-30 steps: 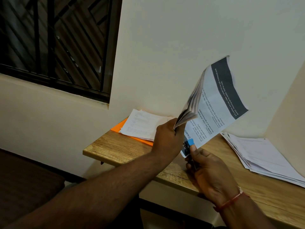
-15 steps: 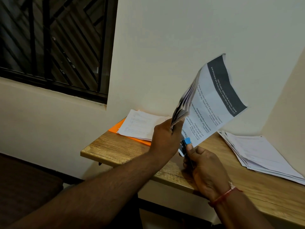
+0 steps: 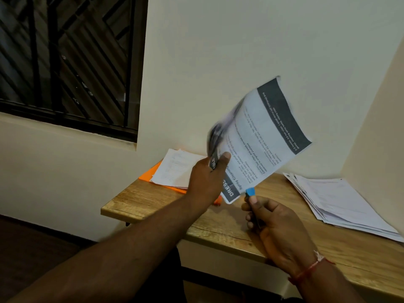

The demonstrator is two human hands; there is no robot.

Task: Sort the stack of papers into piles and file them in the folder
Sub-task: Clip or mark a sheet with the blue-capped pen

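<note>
A printed sheaf (image 3: 262,136) with dark header bands stands tilted up out of our left grip (image 3: 207,180), pages fanned; our right grip (image 3: 275,226) pinches a small blue clip (image 3: 250,191) just beside its lower corner. Beyond the left grip we see an orange folder (image 3: 146,177) under a loose white pile (image 3: 175,167), and right of the right grip a thicker splayed pile (image 3: 341,204).

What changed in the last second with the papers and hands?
The right hand, pinching a small blue item, drew off the corner of the paper bundle; they are now apart. The left hand still grips the bundle. The right pile, left pile and orange folder stayed put.
</note>
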